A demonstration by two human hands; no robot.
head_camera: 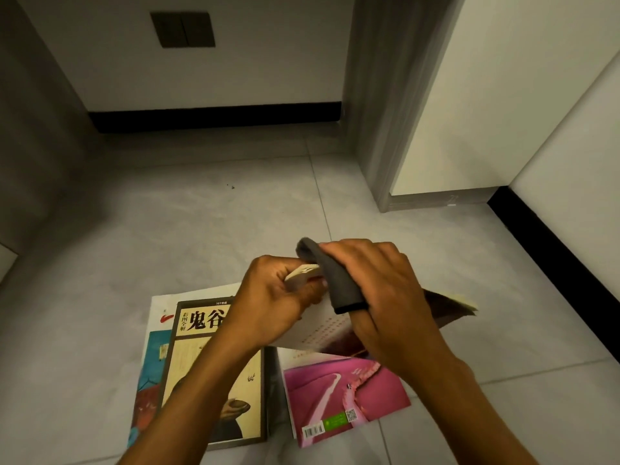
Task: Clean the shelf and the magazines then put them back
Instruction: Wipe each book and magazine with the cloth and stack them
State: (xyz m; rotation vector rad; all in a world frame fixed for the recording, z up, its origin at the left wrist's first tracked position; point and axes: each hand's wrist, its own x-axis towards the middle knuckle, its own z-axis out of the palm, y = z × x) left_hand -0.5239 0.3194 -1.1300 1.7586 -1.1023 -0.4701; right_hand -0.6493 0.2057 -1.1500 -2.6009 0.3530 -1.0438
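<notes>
A person crouched over a grey tiled floor (201,236) wipes a magazine (322,330) held above it. The left hand (278,297) curls round the magazine's far corner, a firm grip with fingers folded over the cream page edges. The right hand (379,293) presses a dark grey cloth (335,280) onto the open page, its fingers closed over the fabric and a fingertip poking out below the hem. The magazine's right part juts out past the right wrist. On the floor beneath the forearms lie a cream-covered book (201,364) with bold black characters, resting on a larger magazine, and just to its right a pink magazine (322,401). A dark switch plate (183,29) sits on the far wall.
</notes>
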